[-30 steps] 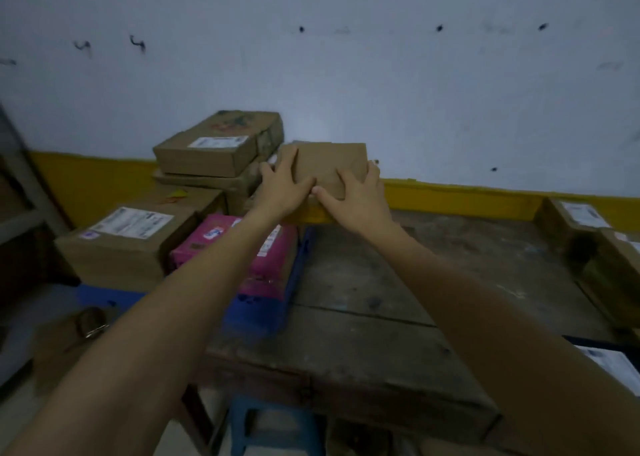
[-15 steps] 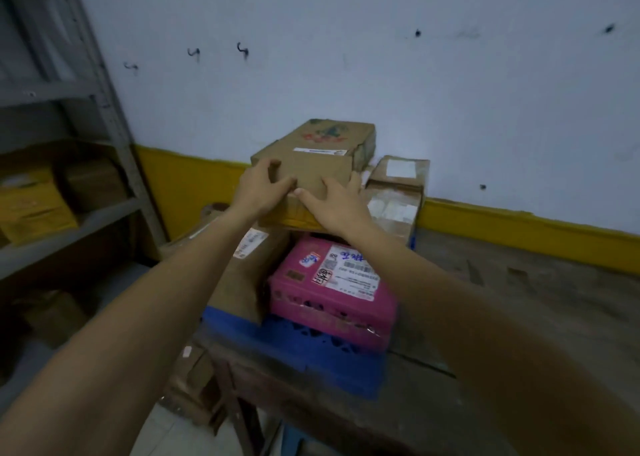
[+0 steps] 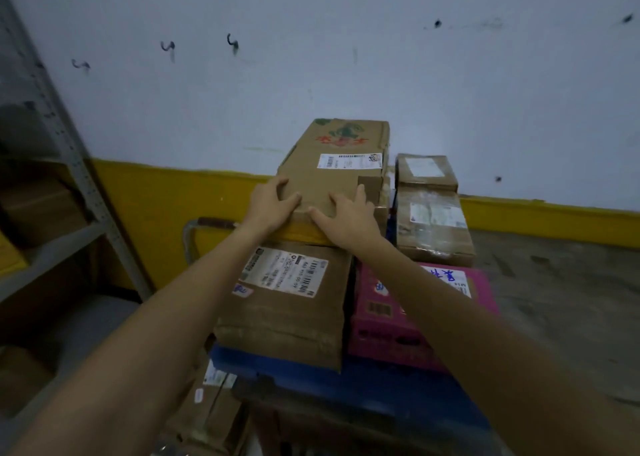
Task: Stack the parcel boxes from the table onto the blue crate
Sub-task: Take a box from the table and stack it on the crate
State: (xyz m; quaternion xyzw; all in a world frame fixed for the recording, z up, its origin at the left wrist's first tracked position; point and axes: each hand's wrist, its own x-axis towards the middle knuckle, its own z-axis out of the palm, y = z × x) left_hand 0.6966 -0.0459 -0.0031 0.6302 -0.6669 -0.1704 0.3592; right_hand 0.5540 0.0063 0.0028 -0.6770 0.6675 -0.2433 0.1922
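At the far left stood a grey metal shelf point(image 3: 74, 164) against the pale wall point(image 3: 311, 57) with its yellow band along the bottom. Beside it, low down, more cardboard boxes point(image 3: 211, 410) lay under the table edge, too dim to make out well.

Your left hand point(image 3: 273, 206) gripped the near left corner of the small brown box point(image 3: 325, 196), with the fingers point(image 3: 278, 183) bent over its left edge and the thumb lying on top. That box, with a yellow near edge, sat on top of the big labelled box point(image 3: 287, 310), which rested on the blue crate point(image 3: 304, 365). Its far end ran up to the printed box point(image 3: 349, 137) with the green and red marks and a white label; the line between the two was hard to see.

Your right hand point(image 3: 349, 220) lay over the near right corner of the small brown box, fingers spread and nearly straight on its top, pressing rather than closing round it, thumb pointing left toward the other hand.

Under your right forearm a pink box point(image 3: 381, 331) sat on the crate, just beside the big labelled box. Behind it stood a taped brown box point(image 3: 433, 230) with a smaller brown box point(image 3: 426, 173) on top. The worn wooden table point(image 3: 561, 299) stretched away to the right.
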